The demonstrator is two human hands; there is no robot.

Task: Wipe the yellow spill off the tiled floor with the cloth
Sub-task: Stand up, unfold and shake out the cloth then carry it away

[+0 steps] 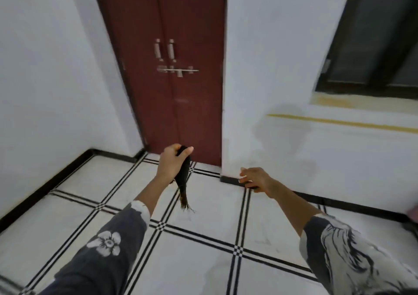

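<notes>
Cloth point(183, 177) dangles, clenched in left hand point(173, 162) above tiled floor point(203, 249).

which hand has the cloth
The left hand: its fingers are closed on the dark cloth, which hangs down. The right hand has no cloth.

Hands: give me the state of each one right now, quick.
Left hand: closed around the top of a dark cloth, which hangs down.
Right hand: fingers partly curled, holding nothing visible.

White walls point(45, 68) flank a maroon double door point(178, 91) above black-lined white floor tiles point(199, 254).
</notes>
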